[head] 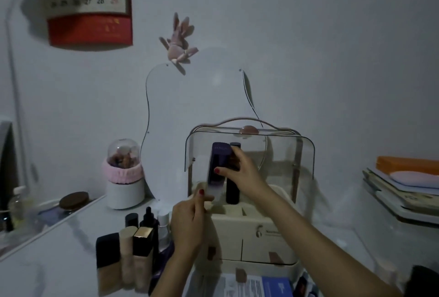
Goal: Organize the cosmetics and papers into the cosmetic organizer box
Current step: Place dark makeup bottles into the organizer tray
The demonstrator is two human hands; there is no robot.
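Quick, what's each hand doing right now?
Left hand: closed on the bottom of the purple bottle.
Right hand: closed around the same purple bottle, higher up.

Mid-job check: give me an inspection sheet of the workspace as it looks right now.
Surface: pale table, dim light.
Job's things: purple bottle held upright at the organizer box, beside a black tube standing in it; more bottles wait on the left; papers lie in front.
Clutter: domed jar, book stack.
Grippers: right hand grips the bottle; left hand steadies its base.
Cables: nothing seen.
Surroundings: wall calendar, mirror.
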